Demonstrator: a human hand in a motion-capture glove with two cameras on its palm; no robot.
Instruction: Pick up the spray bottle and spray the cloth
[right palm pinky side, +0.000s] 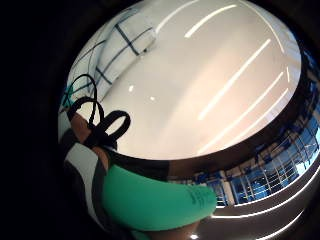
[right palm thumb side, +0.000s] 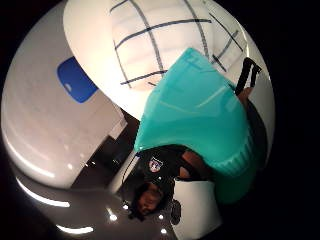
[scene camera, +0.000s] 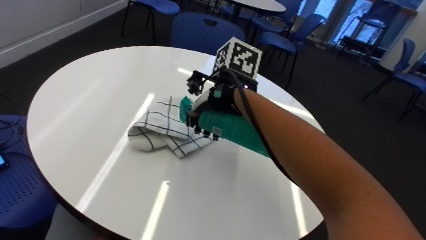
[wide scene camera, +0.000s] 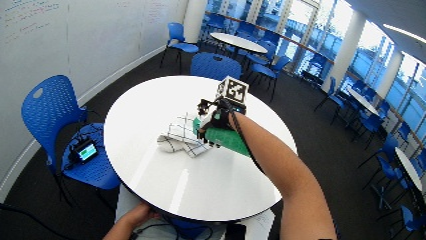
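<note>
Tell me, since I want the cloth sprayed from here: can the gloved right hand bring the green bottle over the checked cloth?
Probably yes. The right hand already grips the green spray bottle right beside the checked cloth on the white table, and nothing appears to stand between them.

Round white table (wide scene camera: 200, 185) on dark carpet (wide scene camera: 319, 145). Blue chairs (wide scene camera: 50, 112) stand at its edges; one seat carries a small lit device (wide scene camera: 86, 151). Whiteboard wall (wide scene camera: 80, 40) on one side, tall windows (wide scene camera: 373, 65) opposite, further white tables (wide scene camera: 241, 42) beyond.
</note>
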